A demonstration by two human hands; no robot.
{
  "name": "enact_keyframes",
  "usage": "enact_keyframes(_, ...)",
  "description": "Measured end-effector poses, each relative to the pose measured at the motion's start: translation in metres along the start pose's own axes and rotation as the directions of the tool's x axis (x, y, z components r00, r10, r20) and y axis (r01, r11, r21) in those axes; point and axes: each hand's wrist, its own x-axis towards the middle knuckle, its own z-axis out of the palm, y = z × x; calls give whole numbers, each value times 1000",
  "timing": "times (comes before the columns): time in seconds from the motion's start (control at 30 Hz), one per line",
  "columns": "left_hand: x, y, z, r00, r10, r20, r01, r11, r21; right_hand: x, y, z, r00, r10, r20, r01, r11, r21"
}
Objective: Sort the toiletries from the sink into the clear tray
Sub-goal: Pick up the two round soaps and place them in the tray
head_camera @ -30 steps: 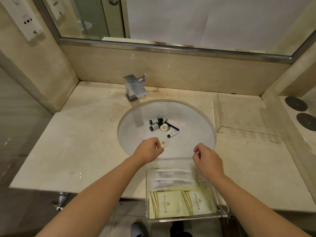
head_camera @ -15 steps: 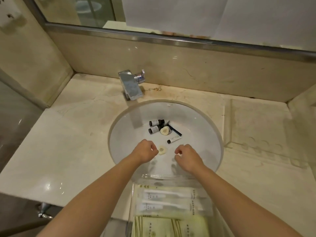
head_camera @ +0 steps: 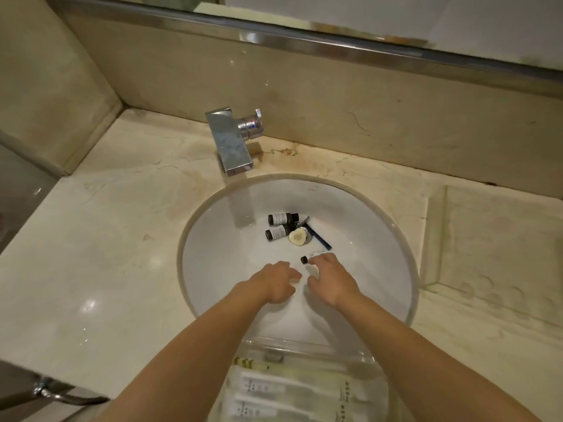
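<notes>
- Table [head_camera: 100, 248]: I am viewing the sink [head_camera: 380, 239] sunk in it.
- Clear tray [head_camera: 359, 354]: lying at the near edge, holding packets.
- Left hand [head_camera: 274, 284]: fingers loosely curled over a small pale item.
- Right hand [head_camera: 330, 278]: fingers touching the small tube [head_camera: 312, 257].
- Bottles [head_camera: 280, 225]: lying by the drain.

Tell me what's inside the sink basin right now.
In the sink: two dark bottles, a heart-shaped soap, a blue-handled razor and a small white tube at the right hand. The left hand covers whatever lies beneath it.
</notes>
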Motion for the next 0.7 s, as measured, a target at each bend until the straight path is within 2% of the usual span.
enact_keyframes(0.1,3,-5,8,999,39,22,-43,979,197,14,-5,2,1000,-1,26,2,999,-32)
enact_keyframes(0.17,4,-8,11,998,61,-20,-55,972,229,25,-9,1,1000,-8,23,9,999,-54)
enact_keyframes(0.37,10,-25,18,993,47,-106,-32,990,140,67,-24,0,996,-84,7,84,993,-88)
enact_keyframes(0.47,11,-29,15,993,31,-116,-22,997,75,82,-27,7,998,-62,4,62,990,-123)
enact_keyframes(0.63,9,-28,12,998,6,-63,-1,997,79,84,-21,20,994,-46,-99,32,990,-136)
enact_keyframes(0.7,8,-28,15,999,-16,-49,17,1000,18,84,-20,21,994,-47,-101,32,988,-152)
